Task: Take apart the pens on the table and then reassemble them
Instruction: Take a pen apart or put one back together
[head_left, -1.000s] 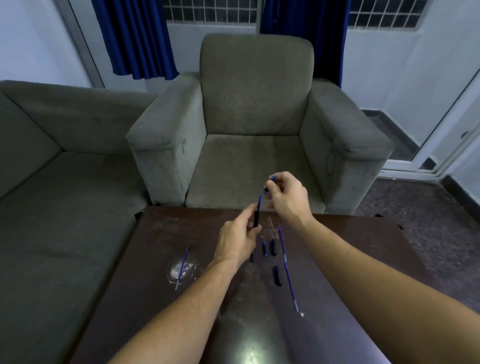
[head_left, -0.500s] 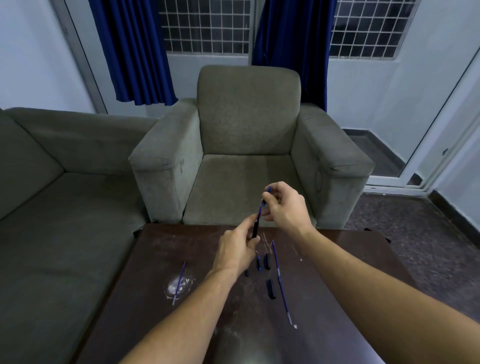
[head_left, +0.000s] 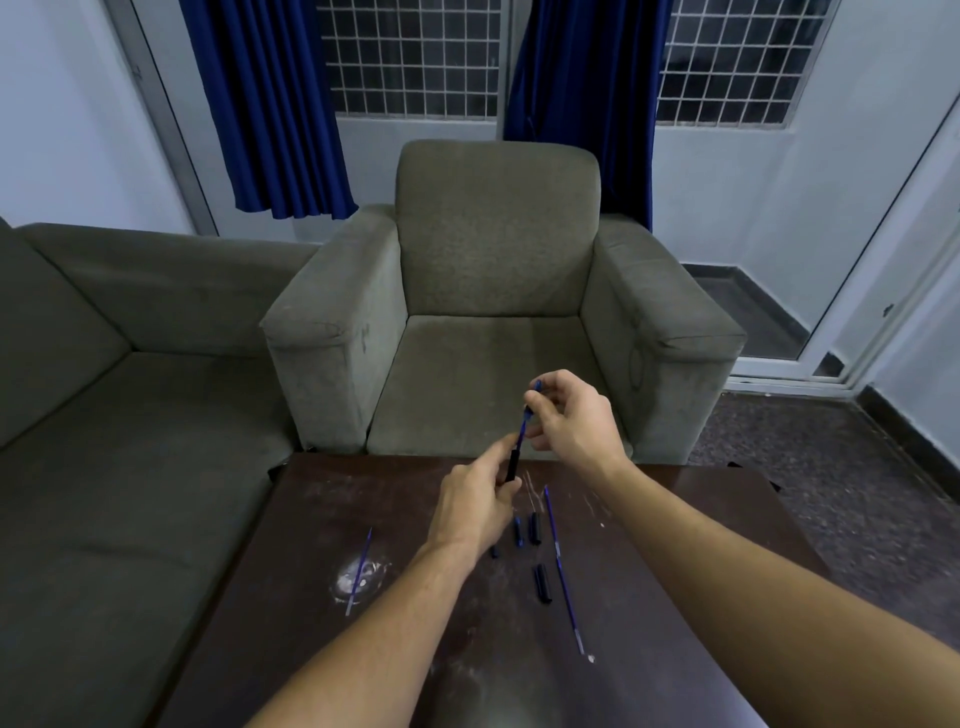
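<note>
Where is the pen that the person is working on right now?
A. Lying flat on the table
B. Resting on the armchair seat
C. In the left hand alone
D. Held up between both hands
D: the left hand pinches the pen at its dark lower end, and the right hand holds its blue upper end, above the table.

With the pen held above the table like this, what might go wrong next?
The thin blue refill between the right hand and the left hand may bend if it is not in line with the black pen piece. A slip may scatter the small parts on the table.
</note>
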